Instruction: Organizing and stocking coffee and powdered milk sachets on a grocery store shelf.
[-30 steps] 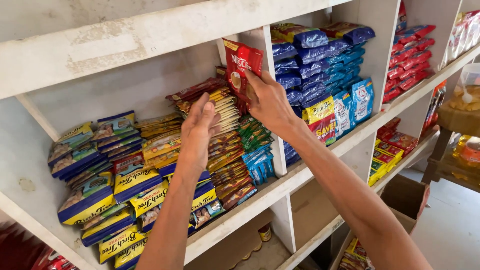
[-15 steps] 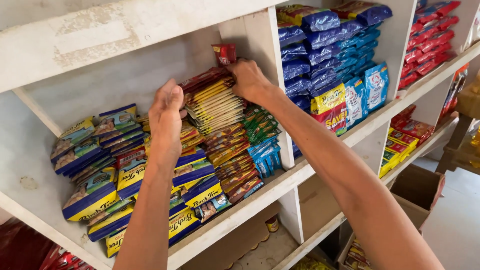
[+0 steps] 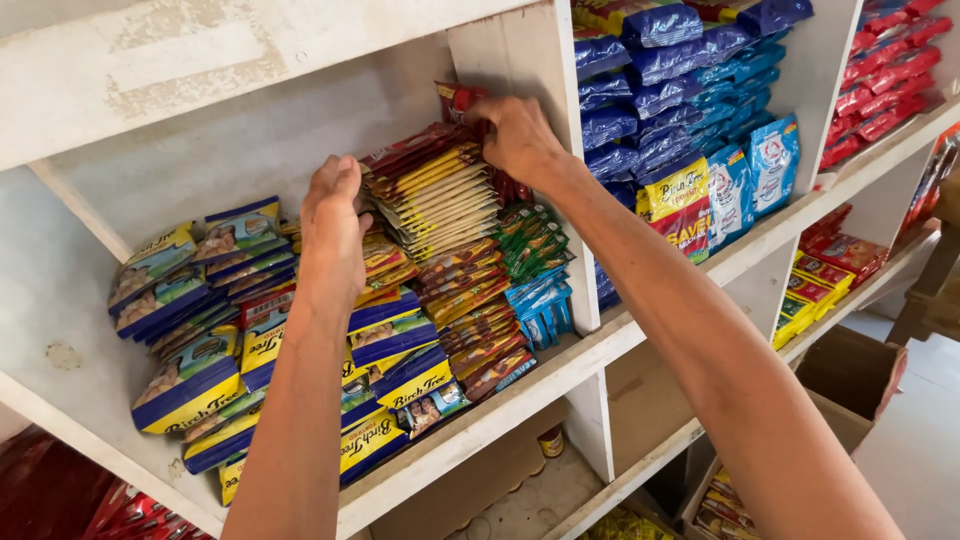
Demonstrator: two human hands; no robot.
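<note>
Here, my right hand (image 3: 520, 135) pinches a red sachet (image 3: 458, 98) at its top edge, just above the leaning stack of yellow sachets (image 3: 435, 195). It looks light, crinkly and slippery, best held by its edge. My left hand (image 3: 333, 225) rests flat and open against that stack's left side.

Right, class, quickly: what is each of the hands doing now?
Left hand: open, fingers resting against the stacked yellow sachets.
Right hand: closed on a red packet at the stack's top.
</note>
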